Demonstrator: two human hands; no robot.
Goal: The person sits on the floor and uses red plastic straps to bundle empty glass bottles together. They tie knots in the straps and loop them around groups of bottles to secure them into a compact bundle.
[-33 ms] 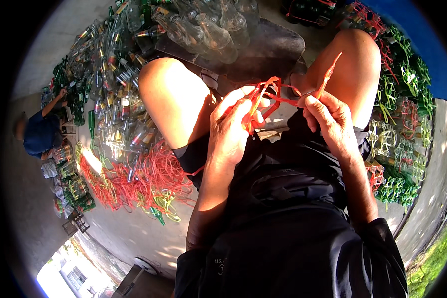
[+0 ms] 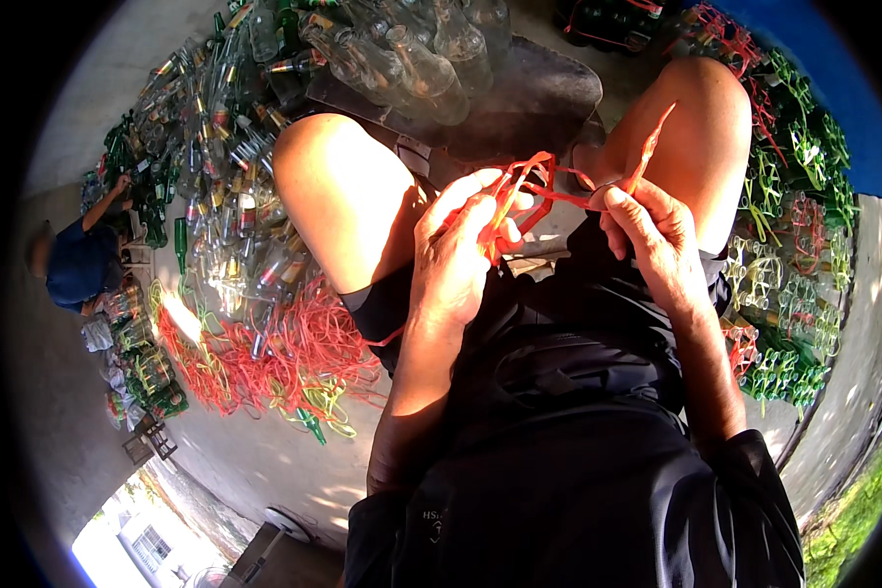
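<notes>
Labels show only on the glass bottles [image 2: 227,211] heaped left of the seated person's left knee [image 2: 338,186]. Several clear bottles there carry small bands of red, yellow and white around their bodies, too small to make out further. Beyond the knee, the larger clear bottles [image 2: 412,54] look bare.

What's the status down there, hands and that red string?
Left hand and right hand both pinching red string, looped between them over the lap. Glass bottles piled ahead, loose string heap at left. Nothing blocking.
</notes>
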